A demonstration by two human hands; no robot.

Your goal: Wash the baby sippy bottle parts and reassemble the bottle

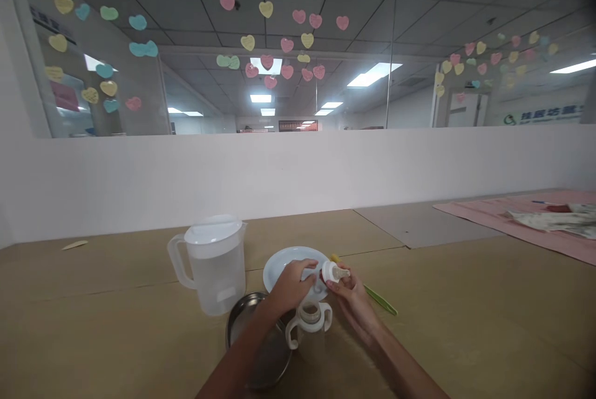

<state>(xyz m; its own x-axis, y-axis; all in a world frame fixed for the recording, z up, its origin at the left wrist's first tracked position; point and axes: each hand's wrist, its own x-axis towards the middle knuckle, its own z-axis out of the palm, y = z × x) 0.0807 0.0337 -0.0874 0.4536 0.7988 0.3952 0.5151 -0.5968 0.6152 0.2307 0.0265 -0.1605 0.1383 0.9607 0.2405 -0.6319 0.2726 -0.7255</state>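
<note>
Nearest the camera, 2 bare forearms reach in from the bottom edge over a tan table (465, 324). Between them stands an open baby bottle (309, 323) with 2 side handles, upright, its top uncovered. Just left of it, partly under the left forearm, lies a shallow metal dish (261, 349).

Above the bottle, the left hand (292, 284) and the right hand (350, 292) meet around the bottle's nipple cap (333, 272). The right hand's fingers curl narrowly around the cap's ring, with the pale teat pointing right. The left hand closes on the cap's other side, fingertips touching it; how firmly it grips cannot be told.

Behind the hands sits a pale blue plate (284, 262), partly hidden by them. A green-handled brush (379, 300) lies on the table just right of the right hand, and a yellowish tip shows beside the plate's rim. Left of the plate stands a clear lidded pitcher (215, 265), handle to the left, holding water.

Farther right, well apart, a pink cloth (512, 216) carries a crumpled patterned fabric (559, 219). Beyond is a white partition wall (298, 169), and above it glass panes dotted with heart stickers (266, 62).
</note>
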